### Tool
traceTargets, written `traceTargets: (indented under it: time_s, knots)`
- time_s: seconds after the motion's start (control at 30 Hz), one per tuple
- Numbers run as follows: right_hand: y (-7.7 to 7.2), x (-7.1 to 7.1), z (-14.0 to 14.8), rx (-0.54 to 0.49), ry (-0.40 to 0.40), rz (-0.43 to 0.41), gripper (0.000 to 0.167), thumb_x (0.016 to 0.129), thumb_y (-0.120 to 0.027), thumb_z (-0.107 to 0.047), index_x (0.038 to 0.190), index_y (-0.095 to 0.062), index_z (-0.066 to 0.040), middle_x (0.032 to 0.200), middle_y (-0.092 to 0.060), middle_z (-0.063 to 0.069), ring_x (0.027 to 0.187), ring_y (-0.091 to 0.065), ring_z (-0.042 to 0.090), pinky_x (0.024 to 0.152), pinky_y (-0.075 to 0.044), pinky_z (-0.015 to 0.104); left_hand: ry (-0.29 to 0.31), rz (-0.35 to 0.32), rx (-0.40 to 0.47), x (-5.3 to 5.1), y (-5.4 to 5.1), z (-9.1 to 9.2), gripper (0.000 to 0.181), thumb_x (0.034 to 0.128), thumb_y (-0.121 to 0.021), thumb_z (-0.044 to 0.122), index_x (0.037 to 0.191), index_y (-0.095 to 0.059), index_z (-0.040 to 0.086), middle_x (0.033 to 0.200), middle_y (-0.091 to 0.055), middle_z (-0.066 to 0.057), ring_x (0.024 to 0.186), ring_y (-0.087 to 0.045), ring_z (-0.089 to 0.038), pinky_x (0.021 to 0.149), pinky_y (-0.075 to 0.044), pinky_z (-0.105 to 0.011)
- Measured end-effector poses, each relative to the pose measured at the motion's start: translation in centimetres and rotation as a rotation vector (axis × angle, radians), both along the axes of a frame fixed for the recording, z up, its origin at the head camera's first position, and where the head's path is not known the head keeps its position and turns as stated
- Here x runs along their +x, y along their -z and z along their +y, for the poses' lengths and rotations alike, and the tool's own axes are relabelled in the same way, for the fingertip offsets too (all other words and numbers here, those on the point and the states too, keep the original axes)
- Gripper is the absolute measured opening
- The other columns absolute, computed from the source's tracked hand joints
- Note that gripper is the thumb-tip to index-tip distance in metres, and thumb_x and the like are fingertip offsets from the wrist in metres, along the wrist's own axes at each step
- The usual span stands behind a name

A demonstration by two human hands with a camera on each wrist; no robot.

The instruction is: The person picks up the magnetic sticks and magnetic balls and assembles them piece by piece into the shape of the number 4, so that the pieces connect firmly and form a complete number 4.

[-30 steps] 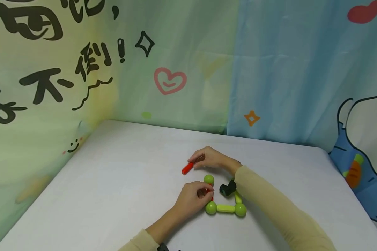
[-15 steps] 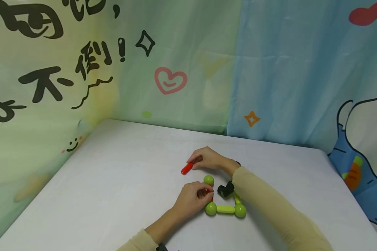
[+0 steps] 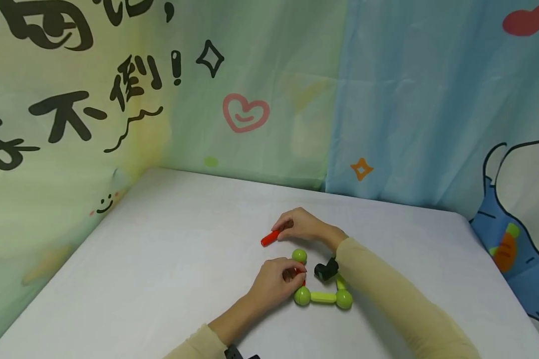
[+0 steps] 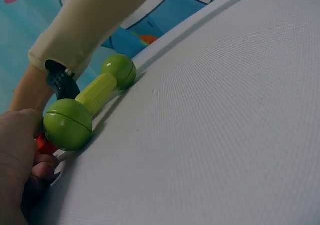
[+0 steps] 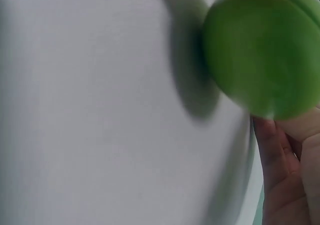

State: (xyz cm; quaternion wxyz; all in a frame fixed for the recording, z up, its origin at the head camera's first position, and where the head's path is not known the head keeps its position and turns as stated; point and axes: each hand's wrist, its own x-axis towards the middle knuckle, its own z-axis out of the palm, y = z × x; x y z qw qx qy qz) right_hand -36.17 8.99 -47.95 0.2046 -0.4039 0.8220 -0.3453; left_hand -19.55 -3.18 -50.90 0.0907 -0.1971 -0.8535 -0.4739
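My right hand [image 3: 303, 224] pinches one end of a red rod [image 3: 269, 239] over the far middle of the table. Closer in, my left hand [image 3: 271, 285] pinches a second red rod [image 4: 45, 145], mostly covered by the fingers. That rod joins a near green ball [image 3: 302, 296] to a farther green ball [image 3: 299, 256]. A yellow-green rod [image 3: 323, 297] runs from the near ball to another green ball [image 3: 344, 299]. From there a further yellow-green rod [image 3: 341, 282] goes back under the right forearm, its far end hidden. A large green ball [image 5: 265, 50] fills part of the right wrist view.
The pieces lie on a white table [image 3: 184, 259]. A black wrist camera [image 3: 327, 269] on the right arm hangs over the joined pieces. Printed cloth curtains [image 3: 260, 65] stand along the back and left edges.
Both hands keep their holds almost unmoved. The red rod in my right hand has tilted slightly; the head view has shifted a little.
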Motion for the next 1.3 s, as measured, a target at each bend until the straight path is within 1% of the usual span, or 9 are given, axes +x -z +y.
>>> traceTargets:
  time_s: [0.1, 0.23, 0.5, 0.67, 0.83, 1.03, 1.13, 1.2, 1.3]
  knots:
    - [-0.4, 0.1, 0.6, -0.005, 0.025, 0.024, 0.021, 0.080, -0.076, -0.019, 0.100, -0.074, -0.016, 0.096, -0.071, -0.001, 0.087, -0.064, 0.009, 0.081, -0.052, 0.026, 0.003, -0.015, 0.003, 0.0, -0.1, 0.0, 0.007, 0.0854, -0.066, 0.016, 0.089, -0.072, 0.016, 0.073, -0.063, 0.006, 0.063, -0.050, 0.002, 0.058, -0.043, -0.012]
    - [-0.8, 0.4, 1.3, -0.015, 0.102, 0.056, 0.021, 0.079, -0.076, -0.018, 0.100, -0.074, -0.016, 0.097, -0.071, -0.002, 0.089, -0.064, 0.010, 0.081, -0.051, 0.027, 0.014, -0.028, 0.001, 0.0, -0.2, 0.1, 0.007, 0.0861, -0.066, 0.017, 0.089, -0.072, 0.016, 0.075, -0.063, 0.006, 0.064, -0.050, 0.001, 0.059, -0.043, -0.013]
    - [-1.2, 1.9, 2.9, -0.089, 0.257, 0.075, 0.022, 0.083, -0.073, -0.018, 0.105, -0.073, -0.015, 0.101, -0.072, 0.001, 0.094, -0.066, 0.014, 0.085, -0.053, 0.031, 0.009, -0.003, -0.008, -0.1, 0.1, 0.1, 0.007, 0.0860, -0.065, 0.017, 0.087, -0.072, 0.018, 0.074, -0.063, 0.008, 0.063, -0.050, 0.003, 0.058, -0.044, -0.012]
    - [-1.7, 2.9, 4.4, -0.120, 0.400, 0.022, 0.026, 0.083, -0.073, -0.025, 0.108, -0.072, -0.019, 0.104, -0.071, 0.001, 0.093, -0.066, 0.014, 0.080, -0.053, 0.031, -0.003, -0.023, -0.017, 0.0, 0.1, 0.0, 0.006, 0.0860, -0.066, 0.017, 0.088, -0.072, 0.018, 0.074, -0.063, 0.008, 0.063, -0.050, 0.001, 0.058, -0.044, -0.013]
    - [-2.5, 3.9, 6.2, -0.119, 0.485, 0.004, 0.030, 0.083, -0.072, -0.034, 0.110, -0.071, -0.020, 0.107, -0.071, 0.002, 0.093, -0.066, 0.015, 0.077, -0.052, 0.029, -0.004, -0.036, -0.023, 0.1, 0.1, -0.1, 0.006, 0.0869, -0.066, 0.018, 0.089, -0.072, 0.017, 0.075, -0.063, 0.007, 0.064, -0.051, 0.000, 0.059, -0.044, -0.014]
    - [-2.8, 5.3, 8.3, -0.176, 0.583, -0.047, 0.033, 0.083, -0.073, -0.032, 0.112, -0.068, -0.016, 0.107, -0.070, 0.008, 0.086, -0.065, 0.019, 0.070, -0.051, 0.029, -0.008, -0.024, -0.032, 0.2, 0.2, -0.1, 0.006, 0.0866, -0.066, 0.017, 0.090, -0.072, 0.017, 0.076, -0.063, 0.007, 0.065, -0.051, -0.001, 0.060, -0.045, -0.014]
    - [-2.7, 6.3, 9.1, -0.184, 0.646, -0.099, 0.036, 0.081, -0.075, -0.031, 0.112, -0.067, -0.014, 0.108, -0.070, 0.009, 0.086, -0.065, 0.015, 0.071, -0.052, 0.024, -0.011, -0.022, -0.030, 0.2, 0.1, -0.1, 0.006, 0.0862, -0.066, 0.017, 0.090, -0.071, 0.017, 0.076, -0.063, 0.007, 0.064, -0.051, -0.002, 0.059, -0.044, -0.015]
    - [-2.6, 7.1, 9.7, -0.203, 0.677, -0.137, 0.038, 0.081, -0.075, -0.031, 0.113, -0.065, -0.013, 0.110, -0.069, 0.010, 0.091, -0.066, 0.012, 0.077, -0.053, 0.022, -0.008, -0.024, -0.030, 0.3, 0.1, 0.0, 0.007, 0.0864, -0.066, 0.017, 0.090, -0.072, 0.017, 0.076, -0.063, 0.007, 0.064, -0.051, -0.002, 0.059, -0.044, -0.015]
    - [-2.6, 8.3, 10.5, -0.236, 0.701, -0.198, 0.042, 0.082, -0.074, -0.033, 0.116, -0.061, -0.012, 0.114, -0.067, 0.011, 0.099, -0.067, 0.014, 0.084, -0.052, 0.023, -0.005, -0.039, -0.036, 0.4, 0.0, 0.1, 0.008, 0.0871, -0.066, 0.019, 0.092, -0.072, 0.017, 0.077, -0.063, 0.007, 0.064, -0.050, -0.002, 0.058, -0.044, -0.015]
